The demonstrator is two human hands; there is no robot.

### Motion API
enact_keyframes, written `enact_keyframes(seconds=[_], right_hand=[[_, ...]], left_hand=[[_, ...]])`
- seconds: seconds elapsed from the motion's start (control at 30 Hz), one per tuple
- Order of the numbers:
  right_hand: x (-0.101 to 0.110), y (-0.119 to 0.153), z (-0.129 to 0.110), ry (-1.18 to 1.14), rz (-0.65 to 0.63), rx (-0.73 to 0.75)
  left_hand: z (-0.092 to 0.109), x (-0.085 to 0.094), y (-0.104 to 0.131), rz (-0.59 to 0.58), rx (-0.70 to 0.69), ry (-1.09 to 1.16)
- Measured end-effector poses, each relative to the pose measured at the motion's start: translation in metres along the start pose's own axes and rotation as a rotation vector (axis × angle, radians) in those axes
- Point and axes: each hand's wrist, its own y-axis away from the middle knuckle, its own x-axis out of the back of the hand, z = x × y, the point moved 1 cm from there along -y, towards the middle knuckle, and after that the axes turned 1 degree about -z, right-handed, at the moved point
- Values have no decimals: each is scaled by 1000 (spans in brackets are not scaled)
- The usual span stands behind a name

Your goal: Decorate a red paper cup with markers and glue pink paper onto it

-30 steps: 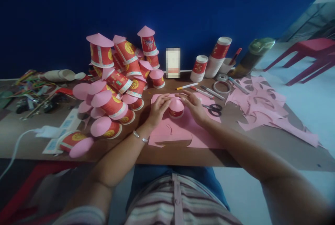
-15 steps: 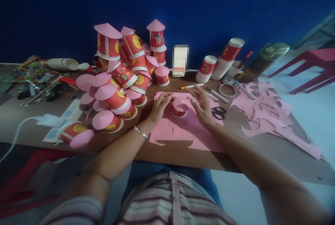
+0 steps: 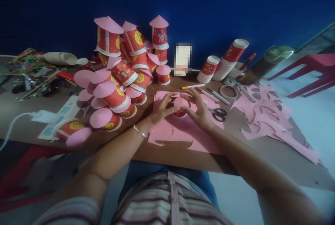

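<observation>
A small red cup (image 3: 180, 114) stands upside down on pink paper (image 3: 167, 130), with a pink paper cone (image 3: 181, 103) on top. My left hand (image 3: 163, 109) is at the cone's left side, its thumb and fingers curved round the edge. From the right, my right hand (image 3: 197, 109) reaches the cone's other side, thumb in front and fingers behind. Both hands enclose the cone between spread thumbs and fingers. Black scissors (image 3: 218, 114) lie just right of my right hand.
Many red cups with pink cones (image 3: 111, 94) are piled at left. Stacked cups (image 3: 208, 68), a tape roll (image 3: 228, 91), pens (image 3: 193, 86) and a bottle (image 3: 264, 64) are behind and right. Pink scraps (image 3: 267, 113) cover the right side; a power strip (image 3: 61, 117) lies left.
Both hands have closed in on the cone; the right hand moved left and its thumb now reaches the cone's front edge. The view has shifted slightly.
</observation>
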Motion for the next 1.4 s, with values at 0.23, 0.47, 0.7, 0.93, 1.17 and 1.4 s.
enact_keyframes(seconds=[0.23, 0.47, 0.7, 0.93, 1.17, 1.4], right_hand=[[2, 0, -4, -71, 0, 17], [0, 2, -2, -96, 8, 3], [-3, 2, -4, -54, -19, -9], [-1, 0, -8, -16, -47, -44], [-1, -2, -9, 35, -61, -70], [1, 0, -12, 15, -101, -51]], left_hand=[[-1, 3, 0, -82, -118, -410], [-10, -8, -2, 151, -160, -812], [-16, -12, -2, 155, -113, -826], [-19, -12, -4, 126, -111, -742], [-20, -13, -3, 155, -97, -740], [-21, -9, -2, 105, -101, -747]])
